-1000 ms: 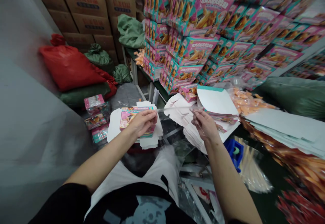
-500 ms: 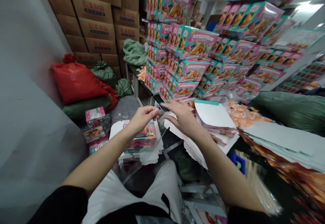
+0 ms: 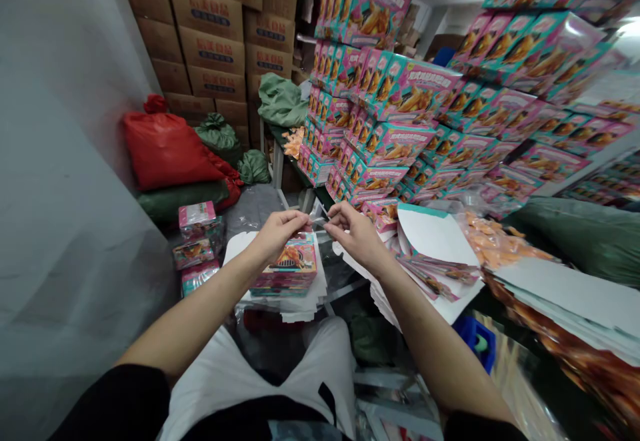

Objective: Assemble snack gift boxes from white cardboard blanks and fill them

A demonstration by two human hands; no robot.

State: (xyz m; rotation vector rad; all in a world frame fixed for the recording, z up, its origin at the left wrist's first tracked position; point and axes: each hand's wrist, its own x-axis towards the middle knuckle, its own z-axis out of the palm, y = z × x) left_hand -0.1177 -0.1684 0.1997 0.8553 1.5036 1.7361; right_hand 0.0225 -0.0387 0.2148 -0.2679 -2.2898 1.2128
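Note:
In front of me a short stack of pink and teal printed boxes (image 3: 293, 269) rests on white card sheets (image 3: 313, 299), with clear plastic (image 3: 318, 219) about it. My left hand (image 3: 280, 231) is closed above the stack's far edge, pinching the plastic between thumb and fingers. Just to the right, my right hand (image 3: 356, 233) is closed too, thumb and fingertips on the same plastic. A short, shiny stretch of it spans the small gap between my hands.
Tall stacks of printed boxes (image 3: 390, 141) stand ahead. Flat card blanks (image 3: 435, 231) and orange packets (image 3: 500, 241) lie on the right, near a blue tape dispenser (image 3: 473, 337). Small wrapped packs (image 3: 195, 251), a red sack (image 3: 165, 154) and brown cartons (image 3: 210, 47) are at left.
My right hand, spread and blurred before, has closed its fingers onto the plastic beside my left hand. The view has shifted, so the surroundings sit farther right.

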